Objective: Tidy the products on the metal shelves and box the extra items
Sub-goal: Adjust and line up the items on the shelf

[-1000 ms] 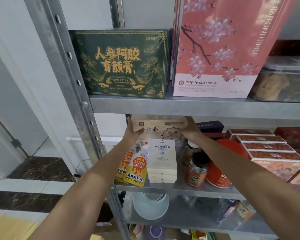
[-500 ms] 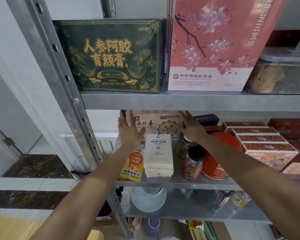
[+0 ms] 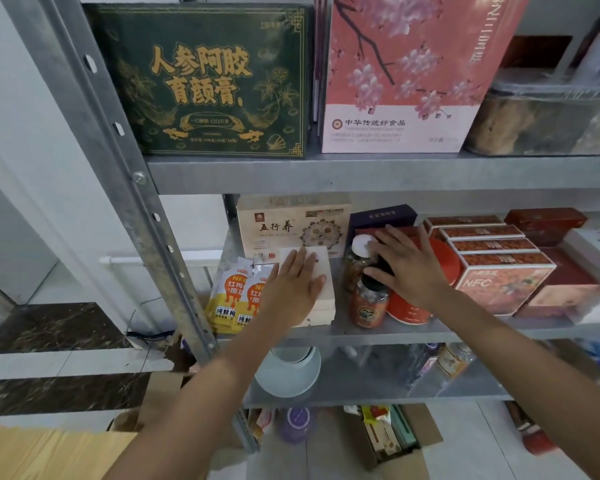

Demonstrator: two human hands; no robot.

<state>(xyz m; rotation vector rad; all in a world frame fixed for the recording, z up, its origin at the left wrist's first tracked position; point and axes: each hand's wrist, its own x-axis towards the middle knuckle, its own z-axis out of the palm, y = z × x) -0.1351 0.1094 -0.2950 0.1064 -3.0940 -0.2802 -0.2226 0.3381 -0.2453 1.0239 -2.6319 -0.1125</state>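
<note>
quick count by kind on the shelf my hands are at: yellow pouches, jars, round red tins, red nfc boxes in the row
yellow pouches: 2 showing
jars: 2
round red tin: 1
red nfc boxes in the row: 4
total: 9

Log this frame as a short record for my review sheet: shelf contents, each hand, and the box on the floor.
Top shelf: green gift box and pink blossom box, upright, side by side.
Middle shelf: beige box at back; yellow pouches, white box stack, jars, red tin, orange cartons.
Left hand: flat on the white box stack, fingers straight.
Right hand: spread over the jars, no clear grip.
Floor: open cardboard box with items inside.
</note>
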